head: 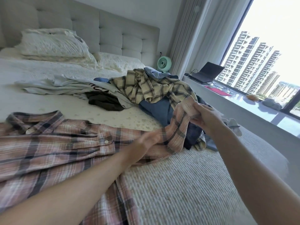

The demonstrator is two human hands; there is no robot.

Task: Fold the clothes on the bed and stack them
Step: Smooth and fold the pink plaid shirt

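Observation:
A pink plaid shirt (pixel 48 148) lies spread on the bed (pixel 178 184), collar to the left. My right hand (pixel 203 118) pinches the end of its sleeve (pixel 183 114) and holds it lifted above the bed. My left hand (pixel 144 143), blurred, lies flat with straight fingers on the shirt near the sleeve's base. Behind the hands is a pile of unfolded clothes: a yellow plaid shirt (pixel 154 88), blue garments (pixel 155 109), a dark brown item (pixel 103 101) and white shirts (pixel 61 86).
Pillows (pixel 53 44) lean by the tufted headboard (pixel 113 33). A green fan (pixel 164 63) stands beside the bed. The window ledge (pixel 253 109) on the right holds a laptop (pixel 206 73), a red folder (pixel 218 91) and small items.

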